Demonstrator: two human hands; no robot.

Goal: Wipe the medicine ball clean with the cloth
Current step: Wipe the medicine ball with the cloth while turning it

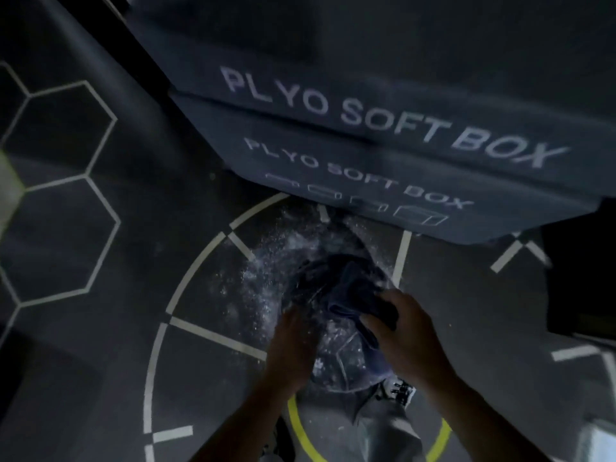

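- Both bare forearms reach down from the bottom edge toward the medicine ball point(336, 348), the landmark for everything below.
- Beyond the ball, two stacked dark padded blocks point(383, 135) carry pale "PLYO SOFT BOX" lettering; the lower one overhangs the ball's far side.
- Under the ball, the dark rubbery floor point(140, 248) bears white hexagon outlines to the left, a white segmented circle around the ball and a yellow ring on its near side.
- Round and dark with faint panel seams, the ball sits on the floor, dusted with white specks that also scatter to its left.
- Right hand point(405, 331), grip closed, bunches a dark soft cloth point(350, 295) against the ball's top.
- Left hand point(293, 341) presses the ball's left side, fingers laid flat, grip open.
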